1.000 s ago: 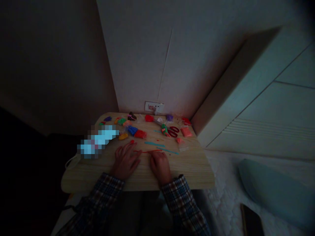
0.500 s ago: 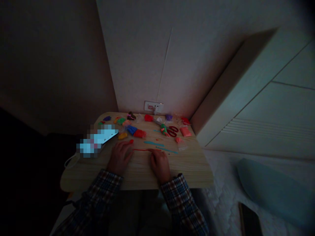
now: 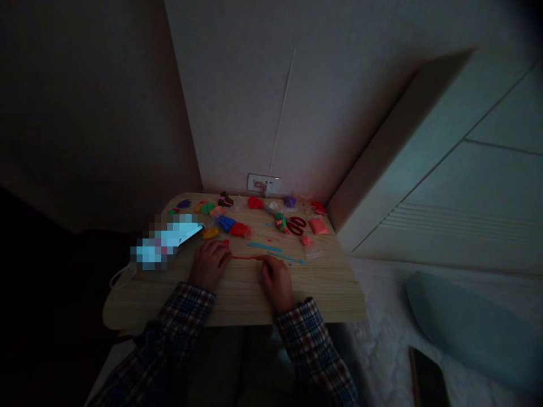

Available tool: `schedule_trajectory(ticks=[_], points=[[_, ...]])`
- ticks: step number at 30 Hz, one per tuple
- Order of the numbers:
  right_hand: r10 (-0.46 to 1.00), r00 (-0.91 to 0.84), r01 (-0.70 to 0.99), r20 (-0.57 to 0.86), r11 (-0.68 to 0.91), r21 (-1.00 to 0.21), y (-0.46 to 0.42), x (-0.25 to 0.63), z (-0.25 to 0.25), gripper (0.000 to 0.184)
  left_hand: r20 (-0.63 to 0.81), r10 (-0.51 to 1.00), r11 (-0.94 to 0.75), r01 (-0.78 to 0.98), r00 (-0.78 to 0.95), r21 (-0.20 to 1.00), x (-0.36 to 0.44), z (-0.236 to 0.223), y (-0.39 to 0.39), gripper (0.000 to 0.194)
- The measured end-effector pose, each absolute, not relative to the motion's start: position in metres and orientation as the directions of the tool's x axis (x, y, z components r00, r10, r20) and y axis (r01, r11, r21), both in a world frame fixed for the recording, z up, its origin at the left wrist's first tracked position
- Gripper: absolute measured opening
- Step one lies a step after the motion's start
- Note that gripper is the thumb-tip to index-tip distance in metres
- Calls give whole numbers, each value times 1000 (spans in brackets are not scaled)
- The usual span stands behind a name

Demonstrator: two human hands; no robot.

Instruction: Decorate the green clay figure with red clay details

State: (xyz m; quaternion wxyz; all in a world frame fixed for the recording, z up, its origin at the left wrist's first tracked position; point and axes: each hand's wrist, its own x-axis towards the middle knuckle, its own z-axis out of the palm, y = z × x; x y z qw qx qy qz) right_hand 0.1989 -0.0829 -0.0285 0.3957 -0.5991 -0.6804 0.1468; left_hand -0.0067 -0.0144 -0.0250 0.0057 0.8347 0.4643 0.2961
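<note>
A thin red strip of modelling clay (image 3: 244, 258) lies between my two hands near the middle of the wooden table. At its left end, my left hand (image 3: 209, 264) has its fingertips closed on it. My right hand (image 3: 275, 281) pinches the other end, with thumb and fingers together. A small red clay piece (image 3: 226, 242) sits just beyond my left fingers. Two blue clay strips, a wider one (image 3: 263, 247) and a thinner one (image 3: 286, 258), lie beyond my right hand. Red-handled scissors (image 3: 296, 226) rest farther back, beside a green clay figure (image 3: 280, 221).
A phone with a lit, blurred screen (image 3: 169, 240) stands at the table's left, its white cable (image 3: 119, 276) beside it. Bagged clay, including a blue-and-red pack (image 3: 234, 226) and a pink pack (image 3: 318, 226), lines the back. A wall socket (image 3: 263, 183) is behind; a dark phone (image 3: 428, 376) lies right.
My left hand has shifted slightly right, and its fingers have closed on the red strip's left end. The right hand stays at the other end. The view has moved slightly.
</note>
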Motion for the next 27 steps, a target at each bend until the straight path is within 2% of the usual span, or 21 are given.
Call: schedule_trajectory(ticks=[13,19,27], points=[[937,46,668,346,229,-709,-82,200,-27,26,526,767,-550,797,366,248,-16,-34,-10,14],[940,54,661,338,221,-717,-82,200,-27,26,567,743,-527,833,355,169,-19,-33,-15,23],[942,42,651,333,227,-724,-81,200,-30,26,601,670,-564,825,435,31,-17,-30,-32,28]])
